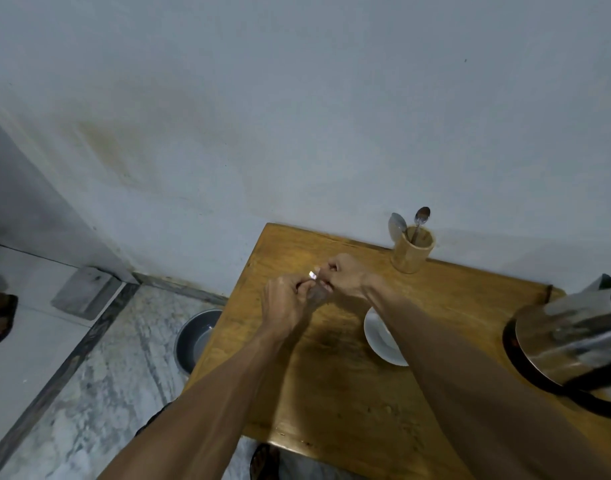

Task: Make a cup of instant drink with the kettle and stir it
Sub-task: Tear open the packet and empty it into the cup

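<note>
Head view: left hand (286,303) and right hand (345,275) meet above the wooden table (331,393), both pinched shut on a small sachet (312,276). The right forearm covers part of the white cup (378,336). Steel kettle (574,341) stands far right; spoon holder (412,252) sits against the wall.

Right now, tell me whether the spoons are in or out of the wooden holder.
In. Both spoons stand upright in the wooden holder, bowls up, handles inside it.
</note>
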